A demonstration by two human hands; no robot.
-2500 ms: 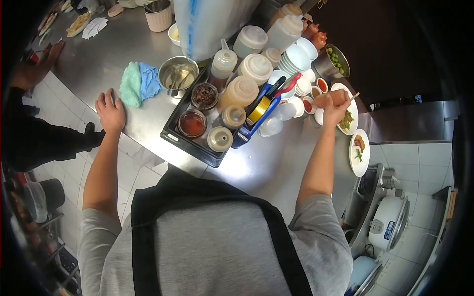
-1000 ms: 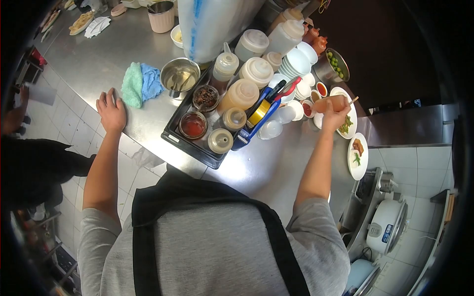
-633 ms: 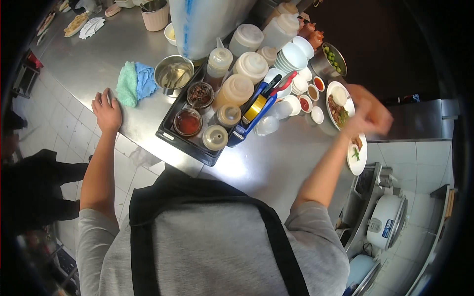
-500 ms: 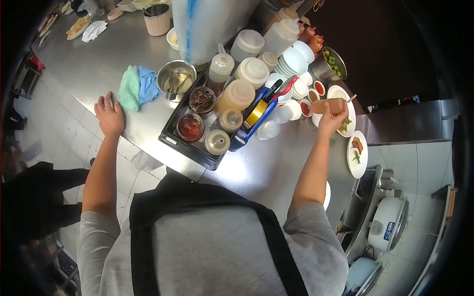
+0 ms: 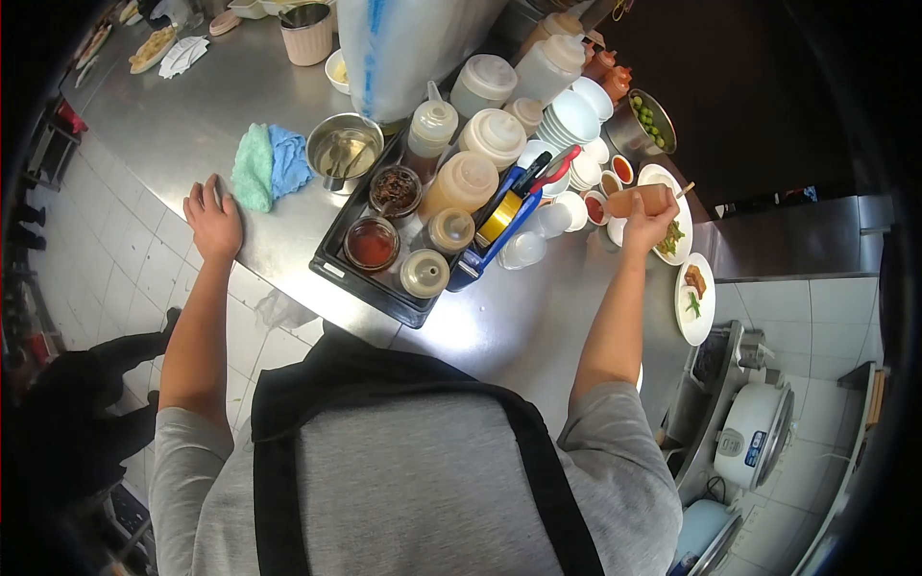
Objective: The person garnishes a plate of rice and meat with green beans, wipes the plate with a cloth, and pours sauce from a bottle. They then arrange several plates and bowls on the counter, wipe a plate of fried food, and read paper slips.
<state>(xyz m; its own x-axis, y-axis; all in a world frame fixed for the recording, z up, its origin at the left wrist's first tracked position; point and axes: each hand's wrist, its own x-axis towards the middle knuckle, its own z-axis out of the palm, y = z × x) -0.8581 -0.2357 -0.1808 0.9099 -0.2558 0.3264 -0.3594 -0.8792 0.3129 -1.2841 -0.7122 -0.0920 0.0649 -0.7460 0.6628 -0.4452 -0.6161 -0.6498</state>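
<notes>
My left hand (image 5: 213, 223) lies flat on the edge of the steel counter with its fingers apart, holding nothing. Just beyond it are a green cloth (image 5: 253, 171) and a blue cloth (image 5: 289, 161). On the right, my right hand (image 5: 649, 228) is closed around a squeeze bottle (image 5: 638, 201) of orange-brown sauce. The bottle is tipped sideways, its nozzle pointing right over a white oval plate (image 5: 683, 217). Green food (image 5: 671, 238) lies on that plate. Nearer me, another white oval plate (image 5: 706, 324) carries brown pieces and a green garnish.
A black tray (image 5: 329, 256) with sauce jars, bottles and a blue tape dispenser (image 5: 471, 269) stands between my hands. Behind are a metal pot (image 5: 344, 130), stacked white bowls (image 5: 567, 120) and a pot of green fruit (image 5: 639, 134). Someone in dark clothes (image 5: 82, 398) is at left.
The dark-clothed person at the left has shifted lower in view. My left hand stays on the counter, and my right hand still holds the tipped bottle at nearly the same spot.
</notes>
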